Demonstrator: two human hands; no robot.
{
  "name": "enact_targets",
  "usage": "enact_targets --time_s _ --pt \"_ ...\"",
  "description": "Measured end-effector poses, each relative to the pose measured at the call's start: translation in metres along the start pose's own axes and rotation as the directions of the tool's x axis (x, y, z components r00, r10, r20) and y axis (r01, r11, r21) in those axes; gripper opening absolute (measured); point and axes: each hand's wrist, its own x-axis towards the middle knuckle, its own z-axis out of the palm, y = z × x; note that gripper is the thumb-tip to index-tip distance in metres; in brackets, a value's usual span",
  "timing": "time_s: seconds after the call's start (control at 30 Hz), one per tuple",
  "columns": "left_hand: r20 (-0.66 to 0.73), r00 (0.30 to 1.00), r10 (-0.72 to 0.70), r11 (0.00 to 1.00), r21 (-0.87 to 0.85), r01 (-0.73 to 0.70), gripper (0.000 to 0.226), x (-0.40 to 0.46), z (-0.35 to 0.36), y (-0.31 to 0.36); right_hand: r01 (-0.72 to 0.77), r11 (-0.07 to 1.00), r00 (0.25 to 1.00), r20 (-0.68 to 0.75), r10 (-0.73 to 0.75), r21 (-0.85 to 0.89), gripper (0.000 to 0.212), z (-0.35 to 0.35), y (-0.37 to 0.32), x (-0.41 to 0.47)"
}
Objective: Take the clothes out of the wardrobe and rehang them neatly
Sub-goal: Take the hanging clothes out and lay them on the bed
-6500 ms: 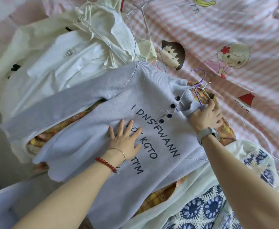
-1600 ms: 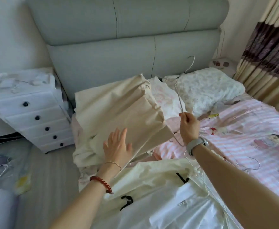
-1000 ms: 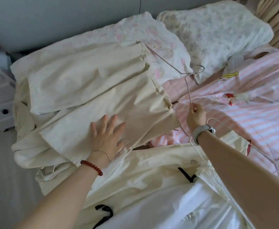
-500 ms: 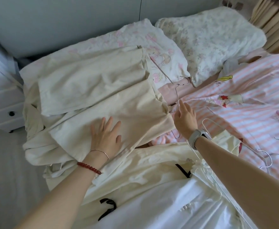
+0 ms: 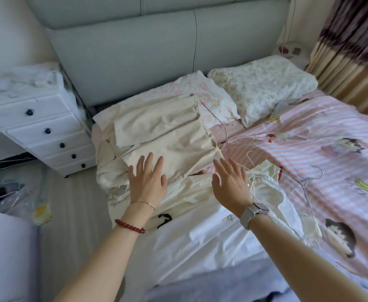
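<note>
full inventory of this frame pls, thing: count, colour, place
cream garment: 1, cream, on its hanger at the bed's left edge by the pillows
wire hangers: at least 2, pale, loose on the sheet
white garment: 1, white, near edge of bed
pillows: 2, floral, at the headboard
sheet: 1, pink striped with cartoons, on bed
headboard: 1, grey-green, behind pillows
drawer unit: 1, white, left of bed
curtain: 1, brown and cream, far right
left hand: open, flat on cream garment
right hand: open, empty
</note>
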Motion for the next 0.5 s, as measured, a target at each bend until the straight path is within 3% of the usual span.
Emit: enact_targets --time_s 0.1,0.2,0.3,0.5 --pt "-0.031 0.999 -0.007 1.0 0.014 0.007 0.047 -0.077 -0.008 0.007 0.053 0.999 0.998 0.043 -0.052 -0.005 0.066 -0.011 -0.012 -0.07" --pt "0.038 0.995 -0.089 0.996 -0.023 0.09 0.051 -0.164 -0.016 0.018 0.085 0.996 0.987 0.136 -0.087 0.02 0.05 -0.012 -0.024 -0.141" --pt "0.067 0.981 -0.184 0.982 -0.032 0.187 0.052 -0.257 -0.02 0.023 0.134 0.989 0.959 0.246 -0.144 0.057 0.049 -0.007 -0.039 -0.209" --pt "0.046 0.932 -0.36 0.93 -0.054 0.363 0.04 -0.431 -0.03 -0.003 0.334 0.938 0.801 0.494 -0.337 0.098 0.043 0.019 -0.092 -0.323"
